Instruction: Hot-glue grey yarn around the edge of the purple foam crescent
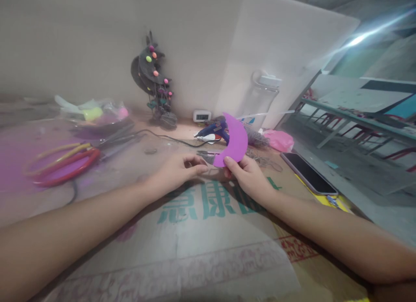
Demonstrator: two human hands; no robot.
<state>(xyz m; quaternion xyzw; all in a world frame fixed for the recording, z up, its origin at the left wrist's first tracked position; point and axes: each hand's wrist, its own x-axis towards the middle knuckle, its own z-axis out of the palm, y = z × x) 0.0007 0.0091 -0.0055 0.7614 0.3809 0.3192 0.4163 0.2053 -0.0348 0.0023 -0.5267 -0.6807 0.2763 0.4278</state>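
A purple crescent moon cut-out [238,139], flat like craft foam or paper, stands upright in my right hand [251,176]. My right thumb presses its lower end from the front, with the fingers behind. Just left of the crescent, my left hand [180,170] hovers over the board with loosely curled fingers; a gap shows between thumb and fingers, and I see nothing held. Behind the crescent lies a blue hot glue gun [211,129], partly hidden, its cord running left. A dark crescent ornament with coloured balls [152,72] stands by the wall.
Red-handled scissors [68,165] lie on blurred purple sheets at left, near a bowl of bright materials [97,115]. A small digital clock [202,116], a clear bottle [260,96] and a pink bag [278,140] stand behind. A phone [308,173] lies near the right edge.
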